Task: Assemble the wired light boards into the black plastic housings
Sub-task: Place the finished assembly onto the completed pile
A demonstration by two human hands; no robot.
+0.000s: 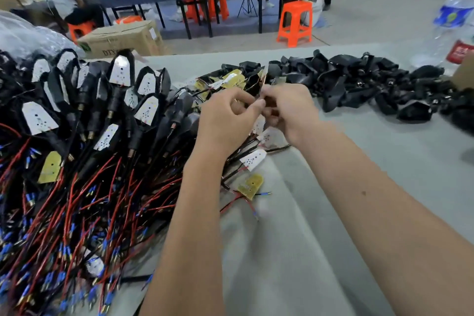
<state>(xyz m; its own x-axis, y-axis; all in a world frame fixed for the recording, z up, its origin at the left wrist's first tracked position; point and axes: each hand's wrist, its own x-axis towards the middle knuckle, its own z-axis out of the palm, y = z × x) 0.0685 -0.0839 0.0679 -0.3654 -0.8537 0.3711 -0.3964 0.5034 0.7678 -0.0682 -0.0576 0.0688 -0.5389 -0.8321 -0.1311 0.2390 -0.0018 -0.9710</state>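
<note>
Two big heaps flank the work on the grey-clothed counter (295, 251). At nine o'clock from the hands: finished units (77, 115), white boards seated in black shells, red and black wires trailing toward six o'clock. At two o'clock: a pile of empty black housings (359, 84). Straight ahead at twelve o'clock, a smaller cluster of loose yellow-backed boards (230, 79).

Left hand (225, 120) and right hand (289, 113) meet at centre, fingers curled toward each other. The grip of each is pinched on one small dark piece (269, 102) held between them; blur and fingers hide whether it is a housing, a board, or both already mated. Its long axis cannot be told.

Nearer loose boards lie just below the hands: a white one (252, 159) at six o'clock, a yellow one (250, 186) further down, both with wire tails running toward seven o'clock. The left hand is nearer these; the right hand is nearer the empty housings.

Containers: a cardboard box (123, 38) at eleven o'clock on the floor, contents unseen; a clear water bottle (451, 20) at one o'clock.
</note>
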